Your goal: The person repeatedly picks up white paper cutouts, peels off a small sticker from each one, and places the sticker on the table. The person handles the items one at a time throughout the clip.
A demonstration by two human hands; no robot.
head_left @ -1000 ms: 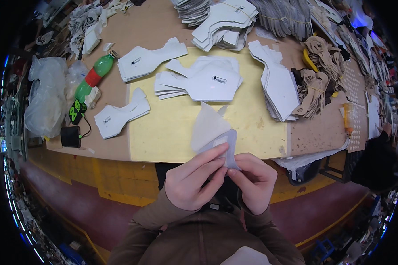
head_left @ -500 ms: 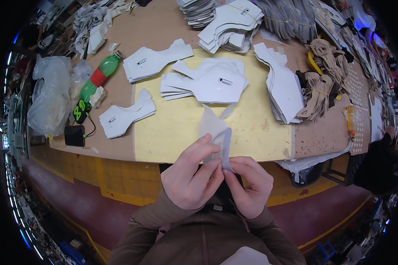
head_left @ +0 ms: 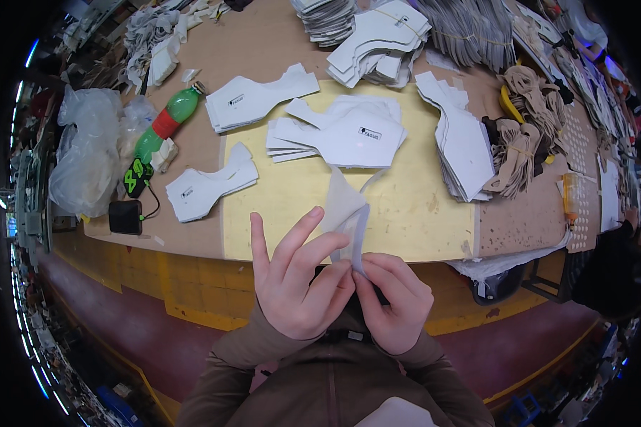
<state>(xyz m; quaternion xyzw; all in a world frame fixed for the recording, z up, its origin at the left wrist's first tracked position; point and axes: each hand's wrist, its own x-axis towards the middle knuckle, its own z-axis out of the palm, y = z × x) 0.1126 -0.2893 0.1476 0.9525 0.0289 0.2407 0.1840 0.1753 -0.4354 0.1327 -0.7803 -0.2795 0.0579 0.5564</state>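
Between my hands, above the table's front edge, is a thin off-white fabric piece (head_left: 344, 203) with a grey-lavender strip along its right edge. My left hand (head_left: 298, 288) pinches its lower end from the left, with its other fingers raised and spread. On the right, my right hand (head_left: 395, 302) grips the lower end of the grey strip between thumb and fingers. The fingertips of both hands almost meet there and partly hide the piece. Its far tip reaches toward a stack of white cut pieces (head_left: 367, 146) lying on the yellow sheet (head_left: 420, 220).
More white cut pieces lie in stacks at left (head_left: 210, 186), back left (head_left: 256, 103) and right (head_left: 459, 146). A green bottle (head_left: 181, 107), plastic bags (head_left: 85, 156) and a black power bank (head_left: 126, 217) sit at far left. Tied beige pieces (head_left: 516, 149) lie at right.
The raised fingers of my left hand have stretched upward and spread apart, while its pinch stays on the fabric. My right hand has shifted slightly left. The view has shifted a little.
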